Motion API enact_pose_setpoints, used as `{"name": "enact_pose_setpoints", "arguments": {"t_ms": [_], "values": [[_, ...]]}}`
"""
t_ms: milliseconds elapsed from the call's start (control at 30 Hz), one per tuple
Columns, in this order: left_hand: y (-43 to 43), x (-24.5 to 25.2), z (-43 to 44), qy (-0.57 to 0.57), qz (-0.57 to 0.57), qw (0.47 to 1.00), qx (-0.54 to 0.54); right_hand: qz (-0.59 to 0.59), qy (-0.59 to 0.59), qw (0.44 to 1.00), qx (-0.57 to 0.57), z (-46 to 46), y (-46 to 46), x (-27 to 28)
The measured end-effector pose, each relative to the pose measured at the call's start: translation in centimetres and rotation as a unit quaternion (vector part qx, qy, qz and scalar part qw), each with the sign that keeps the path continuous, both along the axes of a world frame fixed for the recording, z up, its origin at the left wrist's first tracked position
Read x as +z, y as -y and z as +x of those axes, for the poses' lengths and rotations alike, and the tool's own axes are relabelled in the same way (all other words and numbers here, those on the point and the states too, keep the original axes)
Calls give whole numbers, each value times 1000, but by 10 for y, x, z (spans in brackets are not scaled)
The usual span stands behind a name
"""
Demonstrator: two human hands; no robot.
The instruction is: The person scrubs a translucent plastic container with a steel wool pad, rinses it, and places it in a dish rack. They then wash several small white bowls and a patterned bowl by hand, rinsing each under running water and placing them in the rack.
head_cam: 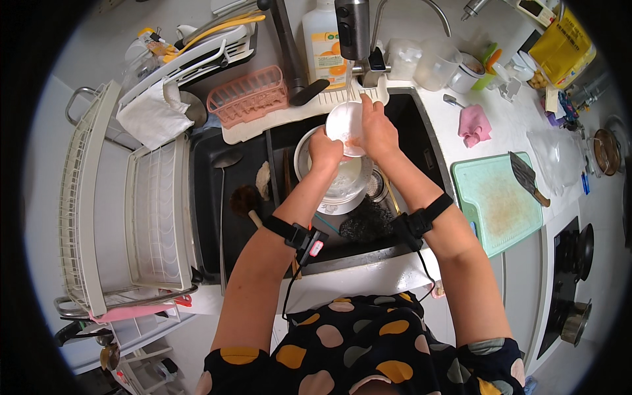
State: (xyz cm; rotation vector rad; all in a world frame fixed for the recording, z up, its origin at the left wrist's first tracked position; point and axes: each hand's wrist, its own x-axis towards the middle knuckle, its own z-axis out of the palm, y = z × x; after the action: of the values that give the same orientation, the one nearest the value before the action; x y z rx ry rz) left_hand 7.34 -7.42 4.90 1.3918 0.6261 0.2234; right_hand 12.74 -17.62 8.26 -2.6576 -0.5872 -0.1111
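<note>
A small white bowl (341, 120) is tilted under the running faucet (352, 32), and a thin stream of water falls into it. My left hand (326, 150) grips the bowl's near left side. Along its right rim lies my right hand (377, 126), with some fingers inside the bowl and others straight up the rim; whether it grips or rubs the bowl I cannot tell. Below both hands, a larger white bowl (338, 206) and a clear bowl (347, 185) with water sit stacked in the right basin of the black double sink (419, 111).
Black mesh (365, 219) and a drain strainer (377, 186) lie near the bowls. The left basin holds a long-handled ladle (222, 197) and a brown brush (244, 200). A cleaver (526, 175) rests on the green cutting board (503, 212) at right. A dish rack (158, 217) stands left.
</note>
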Motion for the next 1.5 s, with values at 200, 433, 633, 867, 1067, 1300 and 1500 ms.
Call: {"name": "enact_pose_setpoints", "arguments": {"t_ms": [200, 433, 633, 867, 1067, 1300, 1500], "values": [[-2, -4, 0, 3, 6, 1000, -24, 13, 1, 1000, -10, 15, 5, 4], [0, -5, 2, 5, 15, 1000, -19, 42, 32, 998, -31, 15, 5, 2], [-1, -2, 1, 7, 8, 999, -32, 25, -7, 998, -52, 14, 2, 4], [7, 0, 0, 2, 19, 999, -34, 23, 48, 998, -33, 15, -4, 2], [4, 1, -1, 0, -7, 999, -34, 14, 29, 999, -12, 16, -1, 3], [1, 0, -1, 0, 2, 999, -35, 43, -31, 997, -56, 21, -1, 2], [-1, 5, -1, -11, 5, 999, -37, 52, -27, 997, -51, 17, -5, 2]]}}
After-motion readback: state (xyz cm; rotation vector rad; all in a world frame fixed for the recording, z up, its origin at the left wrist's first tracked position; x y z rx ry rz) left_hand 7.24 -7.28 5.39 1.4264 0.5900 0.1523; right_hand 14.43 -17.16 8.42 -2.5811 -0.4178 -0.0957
